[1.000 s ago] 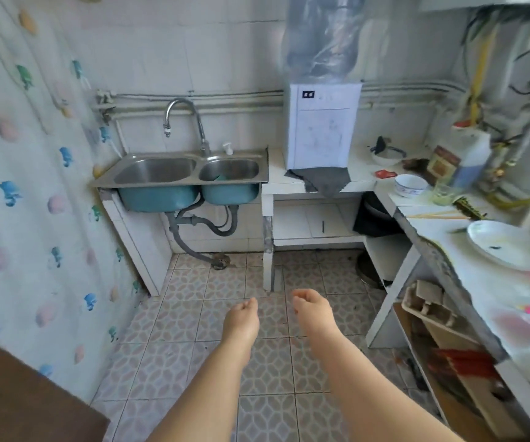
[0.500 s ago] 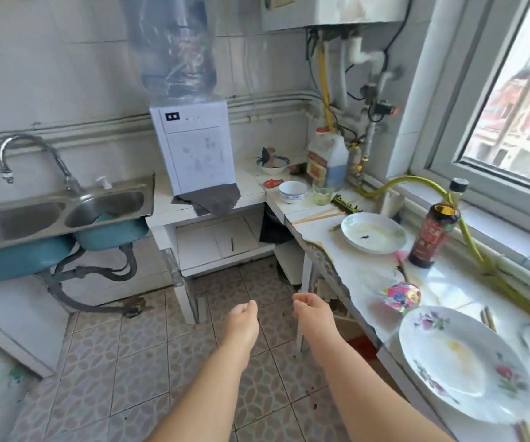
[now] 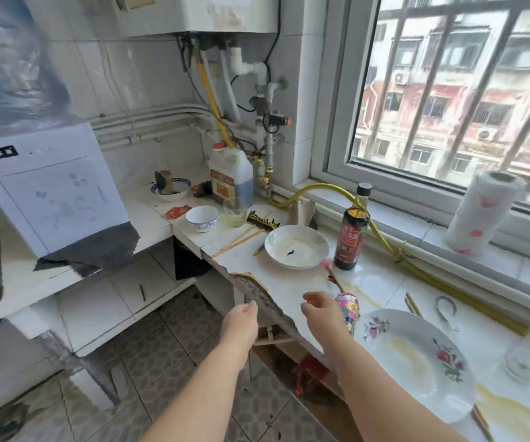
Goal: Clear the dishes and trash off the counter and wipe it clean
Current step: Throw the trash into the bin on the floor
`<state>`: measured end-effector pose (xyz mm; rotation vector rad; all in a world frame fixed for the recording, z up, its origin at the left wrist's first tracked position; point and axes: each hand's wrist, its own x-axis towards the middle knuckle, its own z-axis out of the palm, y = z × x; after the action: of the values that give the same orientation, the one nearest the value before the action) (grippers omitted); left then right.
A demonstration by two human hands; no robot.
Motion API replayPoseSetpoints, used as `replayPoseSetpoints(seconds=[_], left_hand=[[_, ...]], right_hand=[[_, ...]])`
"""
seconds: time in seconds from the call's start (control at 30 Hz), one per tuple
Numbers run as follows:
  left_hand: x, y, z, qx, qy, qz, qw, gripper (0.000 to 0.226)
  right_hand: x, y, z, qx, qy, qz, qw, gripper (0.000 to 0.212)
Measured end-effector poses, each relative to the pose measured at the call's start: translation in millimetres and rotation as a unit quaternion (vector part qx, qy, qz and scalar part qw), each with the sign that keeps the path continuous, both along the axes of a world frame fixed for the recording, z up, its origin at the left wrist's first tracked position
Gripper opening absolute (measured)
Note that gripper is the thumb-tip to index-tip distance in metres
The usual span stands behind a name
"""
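Lying just beside the right fingers (image 3: 313,301) is a colourful wrapper (image 3: 349,309).

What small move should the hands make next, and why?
Probably the right hand should close on the colourful wrapper and lift it. Both hands are empty, and this wrapper lies right beside its fingers, nearer than the floral plate.

Small plate (image 3: 296,247) left of sauce bottle (image 3: 351,237), bowl (image 3: 202,218) behind, large plate (image 3: 417,358) nearest

barred window (image 3: 448,90); wall-mounted heater (image 3: 200,14)
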<state>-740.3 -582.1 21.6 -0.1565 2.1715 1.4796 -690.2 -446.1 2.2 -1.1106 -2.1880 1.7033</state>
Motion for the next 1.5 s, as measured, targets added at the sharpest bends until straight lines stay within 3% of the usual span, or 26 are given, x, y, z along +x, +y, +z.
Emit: replayPoseSetpoints(seconds=[0.17,0.3,0.37,0.47,0.57,0.63,0.77,0.87,0.97,1.07,1.2,1.27,1.33,1.4,1.5], left_hand=[[-50,12,1,0.014,0.008,-0.081,0.997,0.023],[-67,27,-9,-0.003,0.006,-0.124,0.992,0.036],[-65,40,-16,0.0,-0.008,-0.144,0.99,0.04],[-62,58,-22,0.002,-0.012,-0.179,0.984,0.027],[-67,74,-28,0.01,-0.014,-0.185,0.982,0.015],[-71,79,-32,0.006,-0.006,-0.205,0.979,0.022],[-87,92,-37,-0.04,0.044,-0.242,0.969,0.038],[-93,107,-41,-0.061,0.056,-0.264,0.961,0.043],[-93,127,-47,-0.061,0.063,-0.28,0.956,0.051],[-86,148,-48,-0.013,0.026,-0.254,0.967,0.055],[-83,168,-51,0.076,-0.033,-0.169,0.982,0.043],[-85,175,-55,0.081,-0.027,-0.143,0.986,0.027],[-84,182,-55,0.079,-0.018,-0.14,0.987,0.017],[-81,190,-55,0.091,-0.016,-0.154,0.984,0.015],[-76,198,-57,0.077,0.014,-0.197,0.977,0.016]], right_hand=[[-18,9,-3,0.049,-0.03,-0.046,0.997,0.033],[-19,12,-11,0.127,-0.081,-0.047,0.987,0.041],[-17,18,-16,0.187,-0.124,-0.038,0.974,0.047],[-17,29,-17,0.27,-0.189,0.004,0.944,0.062],[-23,43,-21,0.317,-0.28,0.063,0.904,0.08],[-29,53,-26,0.325,-0.322,0.084,0.885,0.087],[-36,73,-38,0.308,-0.357,0.09,0.877,0.081],[-38,86,-39,0.318,-0.318,0.08,0.89,0.052],[-40,99,-31,0.299,-0.236,0.003,0.925,0.033],[-44,111,-26,0.234,-0.158,-0.035,0.959,0.035],[-41,125,-23,-0.027,-0.018,-0.054,0.998,0.066],[-39,133,-24,-0.168,0.032,-0.056,0.984,0.078],[-41,139,-31,-0.241,0.053,-0.104,0.964,0.08],[-46,146,-40,-0.234,0.053,-0.234,0.942,0.07],[-41,156,-43,-0.151,0.042,-0.374,0.914,0.034]])
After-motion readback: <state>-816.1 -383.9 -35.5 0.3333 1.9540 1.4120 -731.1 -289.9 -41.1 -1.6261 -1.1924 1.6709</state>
